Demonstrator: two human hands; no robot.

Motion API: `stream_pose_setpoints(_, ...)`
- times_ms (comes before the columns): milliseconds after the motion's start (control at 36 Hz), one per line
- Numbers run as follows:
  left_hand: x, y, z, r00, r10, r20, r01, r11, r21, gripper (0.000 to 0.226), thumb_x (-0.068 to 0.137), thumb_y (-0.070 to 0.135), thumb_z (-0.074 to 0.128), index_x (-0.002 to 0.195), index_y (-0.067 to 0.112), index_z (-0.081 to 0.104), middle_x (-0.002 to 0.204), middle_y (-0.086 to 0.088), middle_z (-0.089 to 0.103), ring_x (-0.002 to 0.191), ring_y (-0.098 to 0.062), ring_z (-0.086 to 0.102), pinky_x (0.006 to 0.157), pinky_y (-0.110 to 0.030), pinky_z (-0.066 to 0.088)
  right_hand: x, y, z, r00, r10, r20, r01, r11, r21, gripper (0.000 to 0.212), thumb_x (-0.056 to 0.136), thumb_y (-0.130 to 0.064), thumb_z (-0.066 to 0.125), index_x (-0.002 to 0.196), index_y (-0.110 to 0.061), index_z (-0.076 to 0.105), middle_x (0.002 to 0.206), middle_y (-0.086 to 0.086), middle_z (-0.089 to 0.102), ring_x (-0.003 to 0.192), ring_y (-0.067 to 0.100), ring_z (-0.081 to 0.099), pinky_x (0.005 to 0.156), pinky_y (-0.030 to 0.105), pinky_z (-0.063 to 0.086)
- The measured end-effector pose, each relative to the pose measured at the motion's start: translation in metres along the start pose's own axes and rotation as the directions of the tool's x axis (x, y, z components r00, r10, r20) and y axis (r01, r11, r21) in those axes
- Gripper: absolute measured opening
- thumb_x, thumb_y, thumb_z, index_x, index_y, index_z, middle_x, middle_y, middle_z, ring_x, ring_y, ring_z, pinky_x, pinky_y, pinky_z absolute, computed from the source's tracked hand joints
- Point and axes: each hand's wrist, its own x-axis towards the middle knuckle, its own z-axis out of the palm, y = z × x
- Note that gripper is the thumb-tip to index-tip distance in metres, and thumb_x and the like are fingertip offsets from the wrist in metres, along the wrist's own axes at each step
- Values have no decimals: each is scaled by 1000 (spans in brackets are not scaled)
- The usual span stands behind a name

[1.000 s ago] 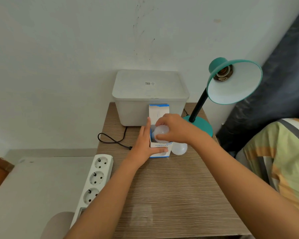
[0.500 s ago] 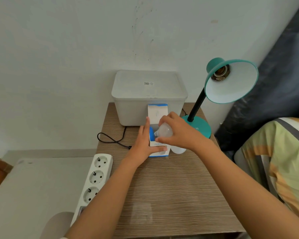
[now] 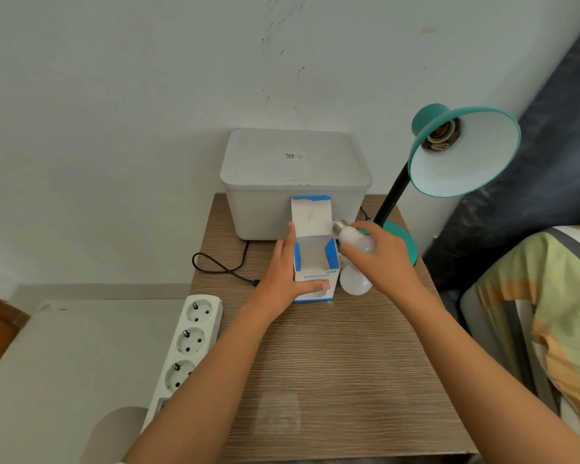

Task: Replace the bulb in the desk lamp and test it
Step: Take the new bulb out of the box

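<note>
Open carton [image 3: 314,262] empty (flap up), steadied by left hand [image 3: 287,274], fingers flat against it; bulb [image 3: 353,238] gripped in right hand [image 3: 380,259], second bulb [image 3: 355,281] beside carton.

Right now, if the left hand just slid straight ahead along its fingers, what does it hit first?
Probably the white storage bin. The left hand lies flat against the open bulb box, fingers pointing away toward the wall, and bare table shows between fingertips and bin. Depth is hard to judge.
</note>
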Motion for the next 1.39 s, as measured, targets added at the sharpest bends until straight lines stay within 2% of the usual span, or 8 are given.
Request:
stream_pose_setpoints(139, 0, -3, -2, 1000, -5, 9, 5, 1000, -14, 120, 70, 34, 81, 147, 34, -11, 125, 14, 25, 115, 2, 32, 90, -15, 34, 14, 5, 3, 990, 62, -127, -59, 998, 29, 38, 82, -24, 62, 119, -17, 57, 93, 2, 56, 81, 14, 50, 54, 18, 35)
stream_pose_setpoints(278, -1, -5, -3, 1000, -2, 22, 2, 1000, -11, 118, 70, 32, 81, 148, 35, -9, 126, 17, 25, 111, 7, 33, 78, -1, 34, 29, 2, 8, 988, 68, -142, -69, 998, -2, 33, 81, -26, 61, 112, -15, 61, 93, 3, 58, 83, 16, 48, 67, 28, 38)
stream_pose_setpoints(417, -2, -5, -2, 999, 7, 49, -7, 1000, 10, 117, 70, 35, 80, 147, 35, -8, 127, 17, 25, 114, 4, 35, 89, -12, 36, 38, 6, 11, 991, 69, -112, -74, 996, -46, 31, 76, -30, 67, 105, -18, 66, 96, 5, 66, 83, 15, 52, 68, 26, 37)
stream_pose_setpoints(583, -3, -8, -3, 1000, 9, 19, -9, 999, -34, 118, 69, 33, 82, 148, 36, -6, 127, 19, 28, 108, 28, 31, 81, 2, 35, 34, 9, 11, 995, 35, -96, -31, 998, 49, 39, 76, -32, 71, 112, -18, 64, 95, -1, 61, 84, 11, 52, 51, -1, 38)
stream_pose_setpoints(861, -6, -7, 1, 1000, 18, -7, -19, 999, -34, 99, 68, 33, 82, 146, 27, 21, 133, 13, 37, 117, 5, 41, 100, -23, 41, 17, 15, 7, 998, -46, -38, 49, 995, 88, 31, 77, -23, 70, 108, -24, 66, 98, -2, 65, 87, 12, 57, 64, 14, 42)
stream_pose_setpoints(972, -9, -5, 1, 1000, -8, -18, 6, 997, -81, 104, 71, 28, 79, 149, 24, 9, 140, 12, 28, 125, 1, 32, 104, -23, 32, 9, 19, 2, 997, -78, 1, 78, 992, 96, 32, 78, -20, 70, 110, -23, 66, 98, -2, 63, 88, 10, 56, 68, 12, 44)
stream_pose_setpoints(1194, -11, -3, 6, 996, -15, -87, 8, 997, -83, 103, 70, 24, 81, 148, 22, 13, 141, 9, 31, 120, 6, 31, 88, 2, 29, 4, 16, 14, 992, -54, -113, 67, 991, 114, 29, 79, -26, 67, 108, -23, 66, 90, -1, 64, 83, 14, 59, 71, 31, 51)
stream_pose_setpoints(1389, -9, -7, 5, 990, -24, -139, 14, 998, -67, 101, 68, 24, 82, 146, 21, 17, 137, 11, 35, 120, 5, 34, 91, 1, 30, 7, 13, 23, 985, -49, -163, 64, 994, 85, 35, 77, -30, 69, 110, -21, 64, 91, 0, 64, 80, 14, 56, 61, 22, 45)
